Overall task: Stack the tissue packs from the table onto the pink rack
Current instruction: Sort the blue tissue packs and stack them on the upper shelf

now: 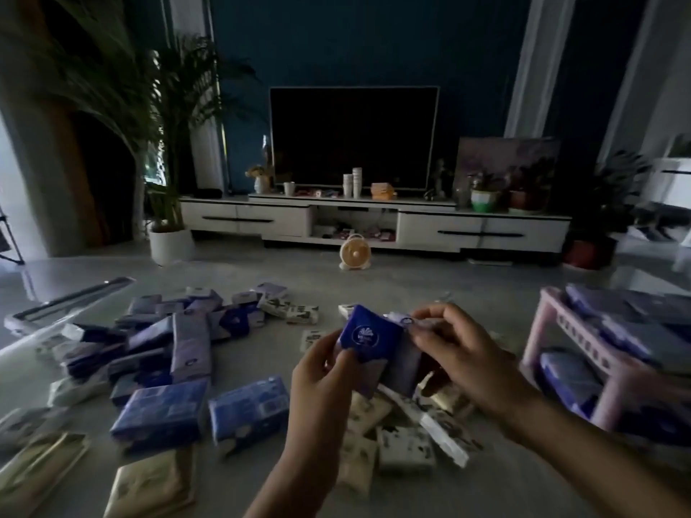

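Lowest in the frame, left of the forearms: beige packs lying flat on the table, then a pair of large blue packs side by side. Beneath the hands, a loose heap of white patterned packs.

Centre of the frame, raised off that heap: a dark blue pack, tilted, lying over a paler purple pack. Left hand curled round the lower left edge, thumb laid on the blue face. Right hand curled at the upper right, thumb and forefinger pinching a pale pack end. Hard to tell whether a third pack or only a flap of the purple one.

Probably light, soft and squashy, wrapped in slick film, so likely to slide over one another when carried as a bundle. Best taken across the short edges with flat pressure and a thumb on top, not by a corner or the flap.

Right edge, mid-height: pink rack, with purple packs already on the top shelf and more on the shelf below. Middle left: a big jumble of purple and blue packs, not yet stacked.

Beyond, in the upper half: small fan on the floor, white cabinet, dark television.
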